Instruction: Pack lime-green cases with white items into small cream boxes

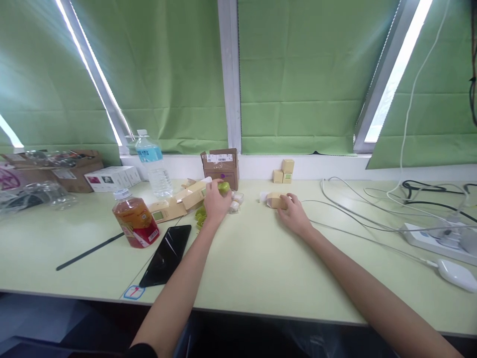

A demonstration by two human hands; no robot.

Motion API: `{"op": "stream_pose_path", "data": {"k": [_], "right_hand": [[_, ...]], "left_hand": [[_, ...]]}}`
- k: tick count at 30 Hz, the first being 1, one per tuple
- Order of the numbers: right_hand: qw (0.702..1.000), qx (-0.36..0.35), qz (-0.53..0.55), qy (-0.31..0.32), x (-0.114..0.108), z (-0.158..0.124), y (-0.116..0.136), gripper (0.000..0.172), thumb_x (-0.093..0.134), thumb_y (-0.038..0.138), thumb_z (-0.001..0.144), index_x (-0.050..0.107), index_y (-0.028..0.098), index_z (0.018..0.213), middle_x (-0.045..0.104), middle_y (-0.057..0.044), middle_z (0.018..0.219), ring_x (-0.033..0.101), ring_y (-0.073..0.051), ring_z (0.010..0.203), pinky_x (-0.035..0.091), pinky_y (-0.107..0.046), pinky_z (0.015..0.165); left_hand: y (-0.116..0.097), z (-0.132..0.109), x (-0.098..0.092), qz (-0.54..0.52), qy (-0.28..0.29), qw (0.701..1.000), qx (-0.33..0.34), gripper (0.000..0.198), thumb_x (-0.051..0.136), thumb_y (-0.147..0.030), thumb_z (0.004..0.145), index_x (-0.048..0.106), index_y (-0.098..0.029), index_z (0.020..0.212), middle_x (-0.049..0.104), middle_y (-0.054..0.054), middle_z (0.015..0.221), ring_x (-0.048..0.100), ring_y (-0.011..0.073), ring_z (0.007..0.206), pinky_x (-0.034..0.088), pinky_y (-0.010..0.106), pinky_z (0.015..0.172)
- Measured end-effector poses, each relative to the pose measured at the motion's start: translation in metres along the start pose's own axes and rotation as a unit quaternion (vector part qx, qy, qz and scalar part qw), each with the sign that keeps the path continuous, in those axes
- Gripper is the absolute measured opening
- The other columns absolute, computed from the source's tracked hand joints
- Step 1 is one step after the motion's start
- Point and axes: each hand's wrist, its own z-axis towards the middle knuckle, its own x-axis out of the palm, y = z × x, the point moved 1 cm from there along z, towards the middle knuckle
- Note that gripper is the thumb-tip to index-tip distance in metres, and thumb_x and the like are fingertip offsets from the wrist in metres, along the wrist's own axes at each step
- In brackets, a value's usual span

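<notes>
My left hand (pixel 217 201) is closed around a small green round piece (pixel 223 187), whose exact kind I cannot make out. More green pieces (pixel 200 216) lie on the table beside that wrist. Just right of the hand are a few small white items in clear wrap (pixel 235 204). My right hand (pixel 294 215) grips the right end of a small tan cardboard box (pixel 276 200), which lies on its side on the table. A white flap or insert shows at the box's left end. Flattened tan boxes (pixel 186 199) are spread left of my left hand.
Three small tan boxes (pixel 287 171) are stacked at the wall, near a brown carton (pixel 220 168). Leftward stand a water bottle (pixel 153 166), a tea bottle (pixel 136 219) and a black phone (pixel 166 255). White cables (pixel 357 219) and a power strip (pixel 439 239) occupy the right.
</notes>
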Motion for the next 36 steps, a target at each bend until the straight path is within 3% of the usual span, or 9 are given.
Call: {"op": "stream_pose_path", "data": {"k": [4,12,18,24,27,32,36], "right_hand": [[1.0,-0.002,-0.002,0.005,0.001,0.0,-0.001,0.05,0.052,0.029,0.09,0.051,0.014,0.138,0.043,-0.021,0.144,0.05,-0.035,0.13,0.046,-0.051,0.108],[1.0,-0.009,0.001,0.011,0.002,-0.001,0.0,0.05,0.051,0.029,0.09,0.049,0.017,0.138,0.042,-0.021,0.146,0.049,-0.037,0.132,0.046,-0.053,0.107],[1.0,-0.008,-0.002,0.008,0.003,-0.001,0.0,0.051,0.051,0.027,0.089,0.049,0.018,0.139,0.042,-0.02,0.146,0.048,-0.037,0.132,0.047,-0.054,0.106],[1.0,-0.005,-0.013,0.019,0.004,-0.001,0.001,0.054,0.051,0.028,0.088,0.048,0.016,0.141,0.041,-0.02,0.148,0.05,-0.037,0.129,0.047,-0.053,0.104],[1.0,-0.006,-0.013,0.023,0.003,-0.001,0.002,0.055,0.051,0.027,0.088,0.047,0.017,0.142,0.04,-0.019,0.149,0.049,-0.037,0.13,0.048,-0.053,0.104],[0.999,0.008,-0.016,0.034,0.001,-0.002,0.005,0.055,0.05,0.027,0.089,0.047,0.017,0.143,0.039,-0.019,0.15,0.048,-0.037,0.132,0.047,-0.051,0.106],[0.999,0.026,-0.013,0.035,0.001,-0.003,0.008,0.055,0.05,0.028,0.09,0.046,0.017,0.144,0.039,-0.02,0.15,0.049,-0.036,0.133,0.045,-0.05,0.108]], "left_hand": [[0.013,0.007,-0.006,0.049,0.021,0.999,-0.013,0.04,0.068,-0.022,0.08,0.059,-0.026,0.119,0.062,0.008,0.123,0.063,0.0289,0.109,0.049,0.038,0.089],[0.022,0.009,-0.001,-0.003,0.052,0.999,-0.004,0.035,0.075,-0.019,0.075,0.065,-0.025,0.107,0.066,0.005,0.119,0.063,0.0261,0.108,0.048,0.037,0.092],[-0.011,-0.009,0.009,-0.052,0.153,0.985,0.058,0.035,0.078,-0.023,0.074,0.063,-0.025,0.106,0.067,0.005,0.116,0.064,0.023,0.099,0.049,0.034,0.082],[-0.039,-0.039,0.022,0.052,0.243,0.962,0.11,0.029,0.078,-0.021,0.07,0.059,-0.022,0.093,0.067,0.006,0.105,0.063,0.0263,0.096,0.045,0.034,0.076],[-0.035,-0.036,0.019,0.069,0.251,0.96,0.104,0.032,0.081,-0.025,0.068,0.058,-0.021,0.089,0.067,0.006,0.101,0.063,0.0267,0.094,0.044,0.033,0.074],[-0.02,-0.019,0.011,-0.026,0.266,0.963,0.035,0.035,0.085,-0.035,0.067,0.059,-0.021,0.086,0.07,0.003,0.099,0.064,0.0225,0.09,0.044,0.03,0.071],[-0.023,-0.01,-0.001,-0.021,0.223,0.974,0.019,0.027,0.078,-0.037,0.073,0.06,-0.021,0.084,0.072,0.004,0.097,0.066,0.0219,0.088,0.045,0.03,0.072]]}}
